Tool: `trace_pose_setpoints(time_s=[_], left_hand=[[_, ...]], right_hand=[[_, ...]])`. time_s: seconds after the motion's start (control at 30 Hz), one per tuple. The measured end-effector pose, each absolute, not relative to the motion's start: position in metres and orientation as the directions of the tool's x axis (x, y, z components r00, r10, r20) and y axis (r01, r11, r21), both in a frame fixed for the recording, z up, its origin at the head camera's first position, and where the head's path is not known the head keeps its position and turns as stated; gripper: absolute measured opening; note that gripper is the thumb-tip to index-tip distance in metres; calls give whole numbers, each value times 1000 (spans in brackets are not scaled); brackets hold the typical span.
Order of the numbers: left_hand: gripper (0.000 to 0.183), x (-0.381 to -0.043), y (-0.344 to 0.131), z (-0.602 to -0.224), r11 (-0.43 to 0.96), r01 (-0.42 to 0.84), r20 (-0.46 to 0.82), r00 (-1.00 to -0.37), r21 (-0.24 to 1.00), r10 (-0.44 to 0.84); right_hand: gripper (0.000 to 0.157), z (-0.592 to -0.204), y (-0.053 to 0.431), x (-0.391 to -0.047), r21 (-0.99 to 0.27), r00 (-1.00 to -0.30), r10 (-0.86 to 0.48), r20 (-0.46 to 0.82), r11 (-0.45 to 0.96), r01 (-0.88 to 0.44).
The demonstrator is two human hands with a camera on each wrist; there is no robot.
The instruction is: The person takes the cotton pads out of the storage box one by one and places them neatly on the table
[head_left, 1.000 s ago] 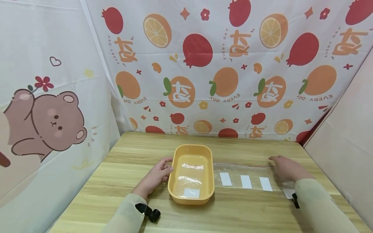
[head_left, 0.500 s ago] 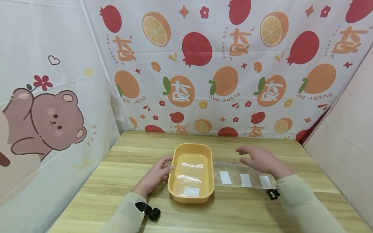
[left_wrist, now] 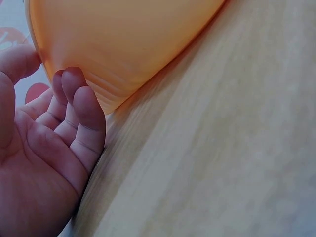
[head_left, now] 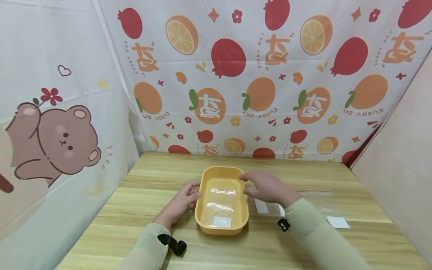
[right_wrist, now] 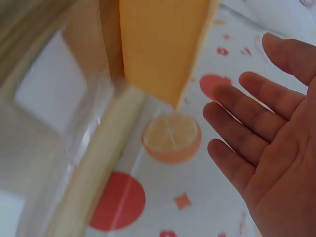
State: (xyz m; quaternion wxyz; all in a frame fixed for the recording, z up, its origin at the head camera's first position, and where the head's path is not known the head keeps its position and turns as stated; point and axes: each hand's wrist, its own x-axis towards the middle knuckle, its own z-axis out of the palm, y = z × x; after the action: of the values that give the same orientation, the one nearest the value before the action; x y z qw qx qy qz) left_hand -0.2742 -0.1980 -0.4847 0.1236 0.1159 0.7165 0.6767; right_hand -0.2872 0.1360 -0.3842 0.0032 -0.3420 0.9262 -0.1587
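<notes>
A yellow plastic tray (head_left: pixel 246 215) stands on the table in the head view, with a clear zip bag (head_left: pixel 221 206) bearing a white label inside it. My left hand (head_left: pixel 182 202) rests against the tray's left side, thumb near the rim; in the left wrist view its relaxed fingers (left_wrist: pixel 89 111) lie by the outer wall. By the right rim hovers my right hand (head_left: pixel 268 187), spread and holding nothing; the right wrist view shows a gap between its fingers (right_wrist: pixel 232 126) and the tray wall (right_wrist: pixel 158 49). Whether it touches the rim is unclear in the head view.
Right of the tray, clear zip bags with white labels (head_left: pixel 338 222) lie in a row on the wooden table (head_left: pixel 364 202), partly hidden by my right arm. A fruit-print curtain (head_left: pixel 229 105) hangs behind the table, and a bear-print curtain (head_left: pixel 67 142) on the left.
My right hand has moved left from the rightmost bags, across the row, to the tray's right rim. My left hand and the tray have stayed in place.
</notes>
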Motion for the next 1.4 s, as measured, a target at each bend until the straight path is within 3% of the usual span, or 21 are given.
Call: trace_pose_setpoints(time_s=[0.37,0.57,0.83,1.4], left_hand=[[53,-272,-196,-485,60,14,-8,-937,998,350],[52,-272,-195,-481,72,18,-8,-939,997,343],[53,-272,-197,-483,80,5,-22,-942,997,336],[54,-270,-196,-481,69,2,-23,-938,998,347]], right_hand=[[53,-402,85,-287,-344,-736,-677,6,689,-638],[60,-409,74,-291,-347,-742,-669,-41,706,-617],[58,-418,65,-297,-354,-752,-657,-56,717,-601],[78,-433,48,-298,-156,-771,-628,-107,776,-610]])
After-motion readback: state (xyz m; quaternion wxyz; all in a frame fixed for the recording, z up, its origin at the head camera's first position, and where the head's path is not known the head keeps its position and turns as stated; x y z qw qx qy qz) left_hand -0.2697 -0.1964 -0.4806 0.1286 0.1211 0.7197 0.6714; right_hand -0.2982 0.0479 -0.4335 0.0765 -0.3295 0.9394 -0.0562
